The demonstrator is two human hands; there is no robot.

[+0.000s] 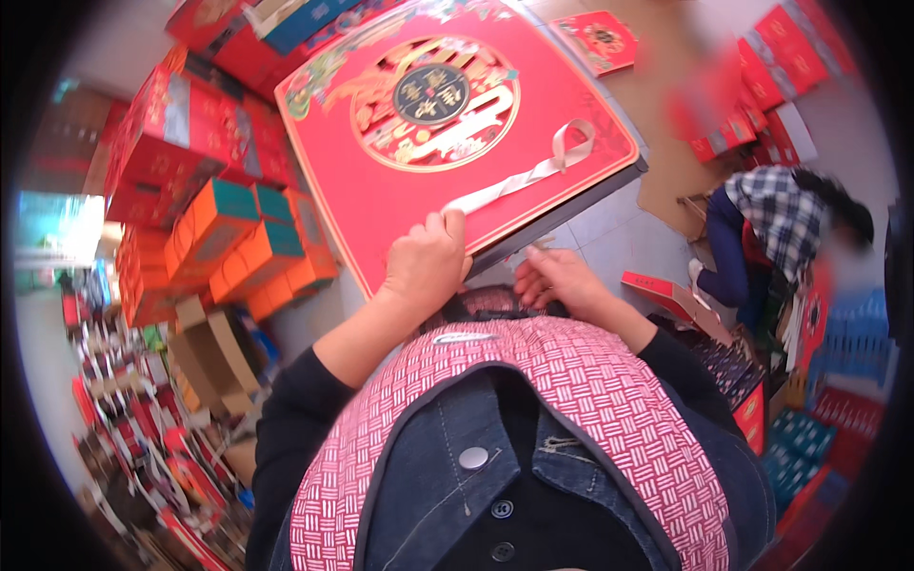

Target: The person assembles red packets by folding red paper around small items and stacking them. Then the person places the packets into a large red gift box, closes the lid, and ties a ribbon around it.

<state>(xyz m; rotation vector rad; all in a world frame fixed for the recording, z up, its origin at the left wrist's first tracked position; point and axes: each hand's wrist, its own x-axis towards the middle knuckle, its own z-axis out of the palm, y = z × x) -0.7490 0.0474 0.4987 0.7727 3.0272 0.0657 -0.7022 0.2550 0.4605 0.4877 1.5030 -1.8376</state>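
A pale pink ribbon (509, 185) lies slantwise over the near part of a large red square box lid (371, 195), ending in a loop at the right. Its near end runs into my left hand (427, 257), which is closed on it at the lid's near edge. Beside the box's dark near side is my right hand (568, 284), its fingers curled and thumb raised. Something small and pale shows at that thumb; what it is cannot be made out. A round cut-out with a dark centre medallion (434, 92) decorates the lid.
Red cartons (181, 128) and orange boxes with green ends (233, 228) are stacked at left, above an open brown carton (209, 357). A person in a checked shirt (776, 214) bends over at right, near blue plastic crates (852, 328). A smaller red panel (600, 40) lies beyond the box.
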